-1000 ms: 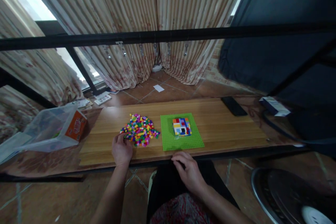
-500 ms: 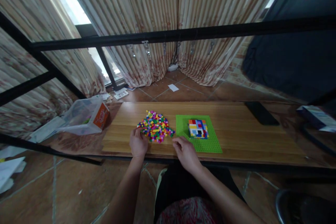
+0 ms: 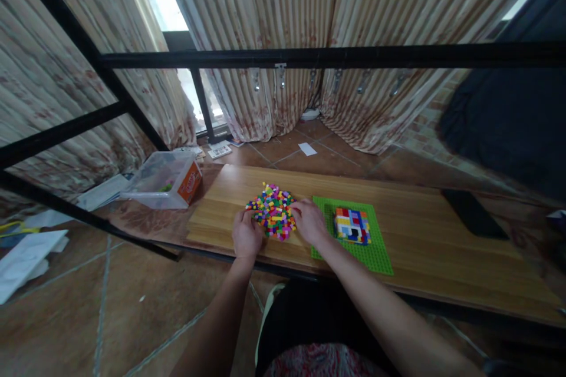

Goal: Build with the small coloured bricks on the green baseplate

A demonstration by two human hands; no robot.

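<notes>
A heap of small multicoloured building bricks (image 3: 275, 212) lies on the wooden tabletop. My left hand (image 3: 246, 235) rests at the heap's near left edge, its fingers bent inward among the bricks. From the right, my right hand (image 3: 310, 222) touches the heap with thumb and fingers curled together. What either set of fingertips holds is too small to make out. To the right lies a green baseplate (image 3: 375, 253), partly behind my right wrist. On it stands a low, blocky build of coloured bricks (image 3: 352, 225), with white, red, yellow and blue on top.
A clear plastic box (image 3: 154, 179) with an orange label stands left of the wooden board (image 3: 415, 218). A dark phone-like slab (image 3: 474, 214) lies at the right. A black metal bar (image 3: 336, 58) crosses beyond the table, before striped curtains (image 3: 269, 6).
My right hand has moved left and away from me, from beside the baseplate to the heap's right edge. My left hand stays at the heap. The camera view has shifted.
</notes>
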